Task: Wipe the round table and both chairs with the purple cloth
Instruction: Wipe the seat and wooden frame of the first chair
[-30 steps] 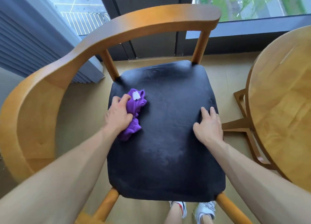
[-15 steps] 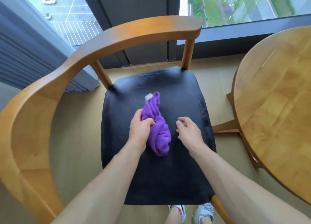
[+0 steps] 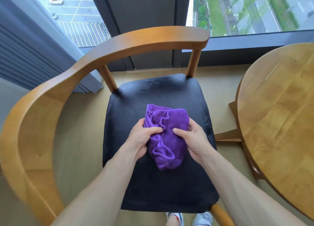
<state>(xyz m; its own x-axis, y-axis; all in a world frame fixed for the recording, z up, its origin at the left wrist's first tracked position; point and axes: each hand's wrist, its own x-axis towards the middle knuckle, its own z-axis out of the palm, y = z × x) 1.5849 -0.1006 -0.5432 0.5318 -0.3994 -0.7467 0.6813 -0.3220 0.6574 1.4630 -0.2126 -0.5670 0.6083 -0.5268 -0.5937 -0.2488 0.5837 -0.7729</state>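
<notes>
1. The bunched purple microfibre cloth (image 3: 167,137) sits over the black padded seat (image 3: 158,183) of the curved wooden armchair (image 3: 42,110), perhaps lifted slightly off it.
2. The left hand (image 3: 141,141) has its grip pinching the cloth's left side.
3. The right hand (image 3: 193,139) has its grip grasping the right side.
4. The round wooden tabletop (image 3: 278,117) stands just right.

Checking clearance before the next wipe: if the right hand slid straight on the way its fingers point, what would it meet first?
The right hand grips the purple cloth with fingers aimed leftward, so beyond the cloth it would probably meet the left hand, which holds the cloth's other side above the chair's black seat.
</notes>
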